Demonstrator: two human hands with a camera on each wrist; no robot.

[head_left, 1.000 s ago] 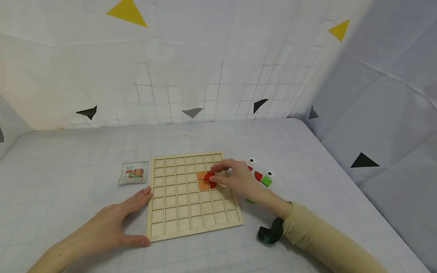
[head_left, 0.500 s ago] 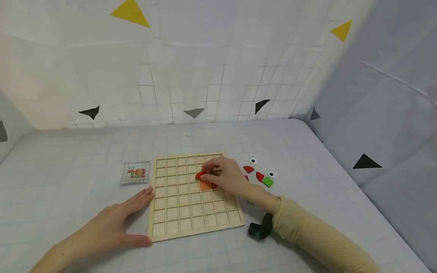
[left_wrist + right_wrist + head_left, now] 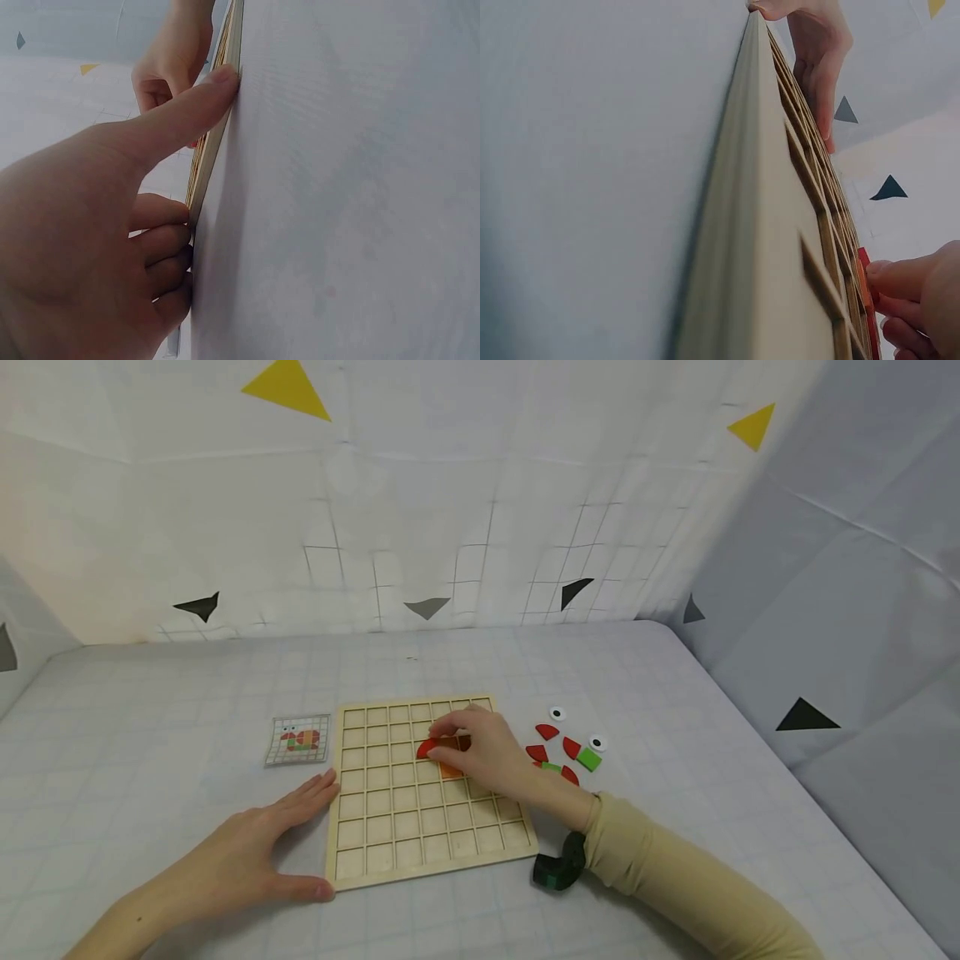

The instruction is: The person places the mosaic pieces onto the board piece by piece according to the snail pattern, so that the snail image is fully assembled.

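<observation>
A wooden grid board (image 3: 390, 818) lies on the table. My left hand (image 3: 247, 852) rests against its left edge, thumb at the near corner and fingers farther up; the left wrist view shows the thumb (image 3: 187, 112) touching the rim. Over the board's upper middle, my right hand (image 3: 487, 756) pinches a red quarter-circle tile (image 3: 425, 749) between thumb and fingers. In the right wrist view that red tile (image 3: 864, 257) stands at the grid, right at the fingertips. An orange square tile (image 3: 450, 772) shows below the hand, which partly hides other tiles there.
Left of the board lies a small picture card (image 3: 297, 741) with a coloured tile figure on a grid. Right of it are several loose red quarter-circle tiles (image 3: 547, 732), green tiles (image 3: 588, 759) and two round eye pieces (image 3: 557, 713). A black device (image 3: 558, 864) hangs at the right wrist.
My right hand has moved left across the board with the red tile, uncovering more loose tiles at the right. The left hand has stayed at the board's edge.
</observation>
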